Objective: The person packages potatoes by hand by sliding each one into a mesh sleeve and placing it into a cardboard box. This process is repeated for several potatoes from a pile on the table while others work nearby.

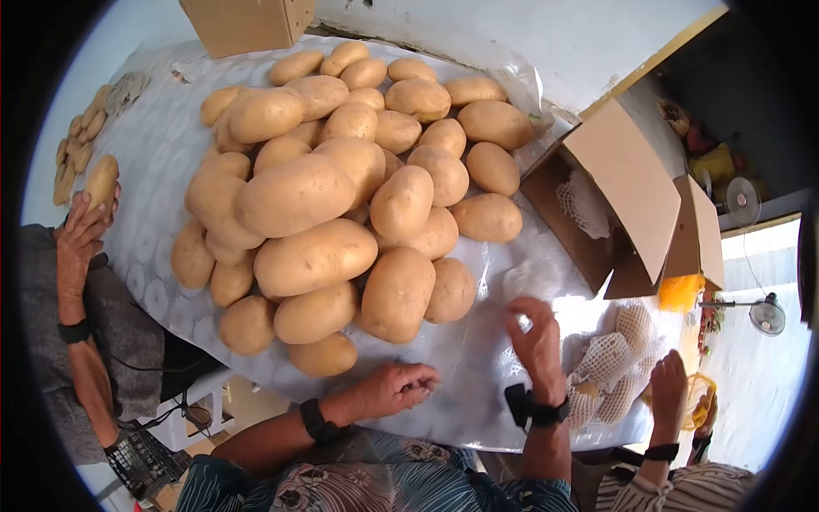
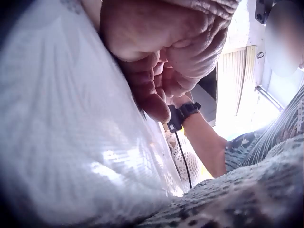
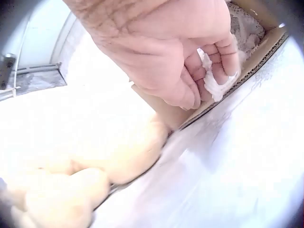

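My left hand rests near the front edge of the table, its fingers loosely curled around nothing. To the right, my right hand is raised over the table with thumb and fingers bent. In the right wrist view its fingers hold a crumpled white foam net, partly hidden by the palm. A big heap of bare potatoes lies left of and beyond both hands. Several potatoes in white net sleeves sit just right of my right hand.
An open cardboard box holding white nets stands on the right. Another box is at the back. On the left a person's hand holds a potato, near more potatoes. Another person's hand is at the right.
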Demonstrator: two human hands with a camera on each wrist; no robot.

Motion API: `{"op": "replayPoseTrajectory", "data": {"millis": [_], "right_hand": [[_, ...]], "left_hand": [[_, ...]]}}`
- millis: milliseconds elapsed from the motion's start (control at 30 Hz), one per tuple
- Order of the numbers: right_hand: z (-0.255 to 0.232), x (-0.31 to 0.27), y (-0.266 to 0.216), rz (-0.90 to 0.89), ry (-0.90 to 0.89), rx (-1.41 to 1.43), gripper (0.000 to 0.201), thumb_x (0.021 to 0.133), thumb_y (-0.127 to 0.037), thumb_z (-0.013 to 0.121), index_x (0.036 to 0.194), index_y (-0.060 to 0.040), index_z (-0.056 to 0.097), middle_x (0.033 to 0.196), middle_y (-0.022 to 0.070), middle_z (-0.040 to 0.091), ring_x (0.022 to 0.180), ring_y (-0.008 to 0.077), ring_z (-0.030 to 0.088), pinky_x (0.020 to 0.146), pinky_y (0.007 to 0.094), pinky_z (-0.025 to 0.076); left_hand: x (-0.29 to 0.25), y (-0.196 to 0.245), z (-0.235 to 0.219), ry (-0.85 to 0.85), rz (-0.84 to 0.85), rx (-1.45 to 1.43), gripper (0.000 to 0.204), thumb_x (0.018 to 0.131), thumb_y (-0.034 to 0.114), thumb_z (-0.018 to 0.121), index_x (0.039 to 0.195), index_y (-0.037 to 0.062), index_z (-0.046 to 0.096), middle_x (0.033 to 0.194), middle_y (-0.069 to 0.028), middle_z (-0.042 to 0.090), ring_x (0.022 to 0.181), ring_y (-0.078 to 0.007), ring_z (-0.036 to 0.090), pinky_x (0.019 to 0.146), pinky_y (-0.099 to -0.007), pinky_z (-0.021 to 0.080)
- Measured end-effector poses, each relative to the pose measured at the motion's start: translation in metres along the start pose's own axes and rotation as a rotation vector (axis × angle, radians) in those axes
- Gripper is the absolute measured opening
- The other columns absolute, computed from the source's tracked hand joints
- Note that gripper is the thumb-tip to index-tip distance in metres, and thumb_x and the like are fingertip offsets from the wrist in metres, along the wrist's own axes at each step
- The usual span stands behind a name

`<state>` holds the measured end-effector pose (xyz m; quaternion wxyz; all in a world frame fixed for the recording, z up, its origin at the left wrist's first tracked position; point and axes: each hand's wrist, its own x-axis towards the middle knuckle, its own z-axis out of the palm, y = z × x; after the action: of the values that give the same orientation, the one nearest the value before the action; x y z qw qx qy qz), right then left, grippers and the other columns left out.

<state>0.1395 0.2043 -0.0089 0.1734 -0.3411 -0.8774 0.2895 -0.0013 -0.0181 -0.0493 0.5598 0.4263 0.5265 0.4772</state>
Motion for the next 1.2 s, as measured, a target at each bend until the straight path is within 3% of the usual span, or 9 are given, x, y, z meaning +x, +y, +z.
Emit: {"op": "replayPoseTrajectory", "data": {"millis": [200, 300, 433, 567, 667, 767, 833, 967, 1200], "right_hand": [[0.011, -0.081, -0.041, 0.273, -0.268, 0.748, 0.019, 0.085, -0.02, 0.068, 0.088, -0.0022, 0.064, 0.09, 0.0076, 0.064, 0.088, 0.0184, 0.059, 0.08, 0.0327, 0.046], [0.017, -0.104, -0.059, 0.166, -0.363, 0.777, 0.018, 0.086, -0.019, 0.067, 0.089, -0.0018, 0.063, 0.089, 0.0079, 0.063, 0.087, 0.0174, 0.058, 0.079, 0.0313, 0.046], [0.014, -0.126, -0.077, 0.37, -0.488, 0.727, 0.02, 0.084, -0.02, 0.069, 0.091, -0.0013, 0.063, 0.085, 0.0061, 0.064, 0.08, 0.0127, 0.058, 0.076, 0.0273, 0.047], [0.013, -0.146, -0.069, 0.536, -0.027, 0.787, 0.029, 0.085, -0.024, 0.068, 0.096, 0.0015, 0.06, 0.084, 0.0057, 0.064, 0.08, 0.0121, 0.058, 0.076, 0.0265, 0.047], [-0.004, -0.143, -0.077, 0.448, 0.02, 0.848, 0.031, 0.085, -0.025, 0.068, 0.096, 0.0029, 0.06, 0.085, 0.0061, 0.064, 0.081, 0.012, 0.057, 0.076, 0.0266, 0.046], [0.0, -0.131, -0.097, 0.525, 0.02, 0.931, 0.033, 0.085, -0.024, 0.068, 0.101, 0.0033, 0.06, 0.086, 0.0044, 0.063, 0.078, 0.0095, 0.057, 0.074, 0.0245, 0.046], [0.005, -0.133, -0.088, 0.531, -0.016, 0.903, 0.025, 0.086, -0.015, 0.064, 0.104, 0.0017, 0.059, 0.089, 0.0034, 0.063, 0.077, 0.0078, 0.057, 0.073, 0.023, 0.046], [-0.002, -0.128, -0.079, 0.494, 0.343, 1.35, 0.015, 0.083, 0.001, 0.054, 0.097, -0.0016, 0.057, 0.09, 0.0068, 0.065, 0.078, 0.0124, 0.062, 0.071, 0.0262, 0.051], [-0.009, -0.129, -0.08, 0.494, 0.198, 1.554, 0.022, 0.089, -0.01, 0.052, 0.109, -0.0005, 0.054, 0.099, 0.0089, 0.064, 0.085, 0.0165, 0.064, 0.075, 0.0302, 0.053]], "left_hand": [[0.0, 0.008, -0.002, 0.047, -0.152, -0.376, 0.043, 0.095, 0.017, 0.05, 0.133, 0.0015, 0.037, 0.115, -0.0102, 0.057, 0.092, -0.0162, 0.06, 0.073, -0.0306, 0.052], [0.007, 0.001, -0.003, 0.041, -0.058, -0.445, 0.043, 0.094, 0.019, 0.052, 0.131, 0.0, 0.04, 0.117, -0.0064, 0.055, 0.097, -0.0119, 0.057, 0.079, -0.0287, 0.05], [0.001, -0.01, -0.001, 0.101, -0.092, -0.297, 0.028, 0.091, 0.011, 0.052, 0.117, 0.0001, 0.053, 0.103, -0.0007, 0.059, 0.09, -0.0076, 0.055, 0.077, -0.0238, 0.048], [-0.004, 0.006, 0.001, 0.165, -0.088, -0.139, 0.025, 0.086, 0.007, 0.058, 0.11, -0.0006, 0.055, 0.097, 0.0002, 0.061, 0.085, -0.0062, 0.055, 0.074, -0.0239, 0.048], [-0.01, 0.036, 0.001, 0.255, 0.021, 0.146, 0.025, 0.081, 0.006, 0.065, 0.104, -0.0002, 0.058, 0.095, -0.0043, 0.063, 0.084, -0.008, 0.058, 0.071, -0.0251, 0.049], [-0.011, 0.046, 0.011, 0.255, 0.371, 0.349, 0.024, 0.078, 0.008, 0.069, 0.1, 0.0006, 0.059, 0.092, -0.0101, 0.065, 0.081, -0.0115, 0.061, 0.069, -0.0256, 0.049], [-0.017, 0.062, 0.017, 0.26, 0.263, 0.301, 0.02, 0.079, 0.008, 0.069, 0.096, 0.0013, 0.059, 0.093, -0.0127, 0.065, 0.08, -0.0138, 0.062, 0.069, -0.0256, 0.048], [-0.02, 0.051, 0.005, 0.362, 0.185, 0.156, 0.017, 0.083, 0.009, 0.067, 0.092, 0.0016, 0.055, 0.086, -0.006, 0.062, 0.077, -0.0095, 0.058, 0.069, -0.0237, 0.047], [-0.014, 0.038, -0.001, 0.343, 0.254, -0.111, 0.015, 0.087, 0.008, 0.059, 0.098, 0.0001, 0.053, 0.082, -0.0009, 0.058, 0.073, -0.0052, 0.053, 0.064, -0.0214, 0.046]]}}
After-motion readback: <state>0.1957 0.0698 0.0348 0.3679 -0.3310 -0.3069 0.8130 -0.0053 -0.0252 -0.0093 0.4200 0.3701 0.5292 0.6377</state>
